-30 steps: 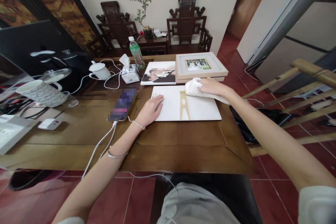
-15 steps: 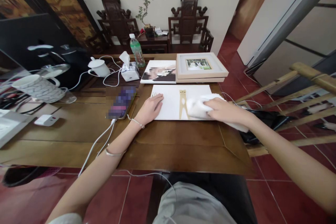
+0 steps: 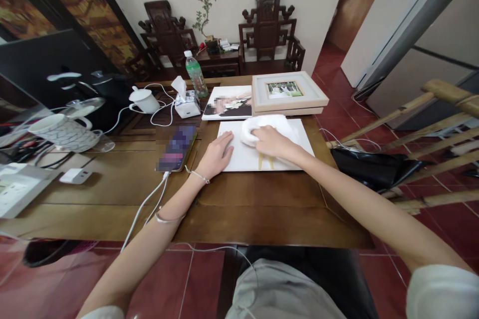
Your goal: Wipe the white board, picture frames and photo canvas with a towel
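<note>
The white panel point(image 3: 241, 159) lies flat on the tabletop point(image 3: 258, 209), right in front of the person, where both arms reach it easily. The left hand point(image 3: 216, 153) rests across its left edge, fingers nearly straight and the grip holding nothing; that light weight probably stops the panel from skidding under the other hand's push. The right hand point(image 3: 272, 139) has its grip curled round a bunched white cloth point(image 3: 271, 122), pressed on the middle of the panel; the wadding likely gives a soft, broad contact. Below the cloth, two legs of a tan forked piece point(image 3: 261, 162) show on the panel; its upper part is hidden.

Just beyond the panel's far edge, a photo board point(image 3: 241, 104) lies next to a framed photo point(image 3: 286, 90) stacked on another frame, presumably to leave working room. Left of the panel, apart from it, a smartphone point(image 3: 177, 148) lies plugged into its white cable point(image 3: 144, 204).
</note>
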Demonstrator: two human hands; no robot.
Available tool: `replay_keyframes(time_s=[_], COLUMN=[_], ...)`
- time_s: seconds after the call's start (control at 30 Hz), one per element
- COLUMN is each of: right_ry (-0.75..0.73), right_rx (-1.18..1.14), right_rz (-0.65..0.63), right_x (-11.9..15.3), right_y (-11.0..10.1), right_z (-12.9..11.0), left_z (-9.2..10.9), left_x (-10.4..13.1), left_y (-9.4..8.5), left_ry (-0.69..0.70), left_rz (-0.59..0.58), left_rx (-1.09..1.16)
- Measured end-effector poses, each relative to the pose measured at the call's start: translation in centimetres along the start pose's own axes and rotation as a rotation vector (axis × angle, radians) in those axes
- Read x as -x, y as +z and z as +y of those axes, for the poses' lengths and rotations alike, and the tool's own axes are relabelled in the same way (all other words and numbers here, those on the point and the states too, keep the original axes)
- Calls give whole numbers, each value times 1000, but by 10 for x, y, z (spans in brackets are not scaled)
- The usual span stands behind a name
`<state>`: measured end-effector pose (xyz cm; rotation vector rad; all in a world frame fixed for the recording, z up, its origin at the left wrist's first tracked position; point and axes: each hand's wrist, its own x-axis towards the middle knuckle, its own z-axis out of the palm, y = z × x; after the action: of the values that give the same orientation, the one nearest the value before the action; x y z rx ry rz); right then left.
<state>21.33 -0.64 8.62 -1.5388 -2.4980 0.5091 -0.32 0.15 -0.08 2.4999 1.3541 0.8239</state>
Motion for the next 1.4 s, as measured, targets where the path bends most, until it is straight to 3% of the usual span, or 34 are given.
replay_keyframes(time_s=[0.17, 0.27, 0.37, 0.57, 0.7, 0.83, 1.03, 1.13, 1.23, 1.4], right_ry=[-119, -160, -122, -58, -10, -2, -98, -143, -127, -16], right_rx=[5, -3, -3, 7, 1, 40, 4, -17, -20, 49], right_rz=[-94, -98, -103, -12, 41, 13, -76, -129, -124, -27], right_x=[68, 87, 73, 1, -23, -3, 72, 92, 83, 25], right_y=[8, 9, 6, -3, -4, 3, 16, 15, 9, 5], right_z=[-19, -28, -24, 2, 7, -4, -31, -38, -35, -19], left_z=[-1, -1, -1, -5, -6, -6, -7, -5, -3, -5], left_x=[0, 1, 1, 2, 2, 2, 2, 2, 1, 1], left_y=[5, 7, 7, 8, 8, 9, 11, 9, 8, 8], left_ry=[-66, -87, -94, -88, -85, -80, -74, -81, -91, -81], left_rz=[-25, -40, -59, -82, -73, -66, -41, -52, -72, -79], left_rx=[-36, -61, -77, -104, -104, -97, -94, -97, -100, -86])
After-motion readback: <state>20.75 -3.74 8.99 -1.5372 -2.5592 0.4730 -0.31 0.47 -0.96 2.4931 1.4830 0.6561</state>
